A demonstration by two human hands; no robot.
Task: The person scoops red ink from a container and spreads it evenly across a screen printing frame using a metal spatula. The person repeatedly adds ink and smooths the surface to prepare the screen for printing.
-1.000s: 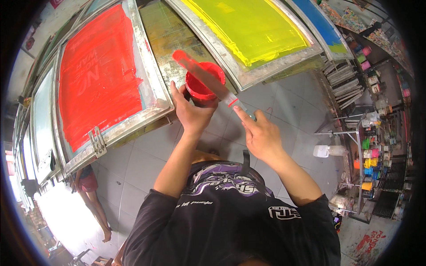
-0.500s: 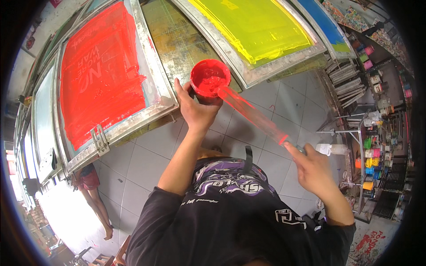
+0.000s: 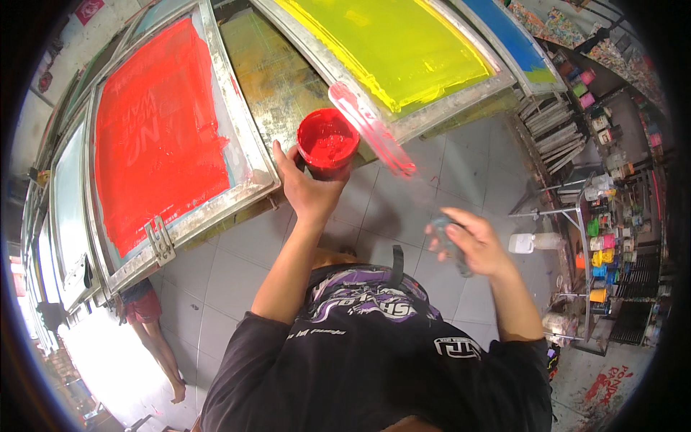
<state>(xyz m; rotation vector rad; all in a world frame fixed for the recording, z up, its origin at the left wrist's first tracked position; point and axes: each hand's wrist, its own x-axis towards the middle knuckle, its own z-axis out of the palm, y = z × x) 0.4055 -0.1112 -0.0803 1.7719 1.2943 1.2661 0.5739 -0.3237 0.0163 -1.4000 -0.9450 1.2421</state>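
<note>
My left hand (image 3: 309, 193) is wrapped round a red-rimmed tub (image 3: 309, 124) and holds it level beside the printing table. Thick red ink (image 3: 330, 141) lies inside it. Closed round the grey handle of an ink spatula (image 3: 374, 131), my right hand (image 3: 475, 241) is to the right of the tub. The spatula's long blade is smeared with red and slants up just over the tub's right side; its lower part is blurred. To the left is a framed printing screen (image 3: 261, 155) with red ink spread over its mesh.
A screen with yellow ink (image 3: 403, 54) and one with blue ink (image 3: 507, 39) rest farther right. Between the red and yellow screens shows a stained platen (image 3: 270, 72). Racks with coloured pots (image 3: 601, 258) and a white bottle (image 3: 524, 243) stand right. Another person's legs (image 3: 158, 338) show at left.
The spatula has come out of the tub, its blade swinging up to the tub's right side. My right hand has shifted left. The tub sits slightly lower and farther left in view.
</note>
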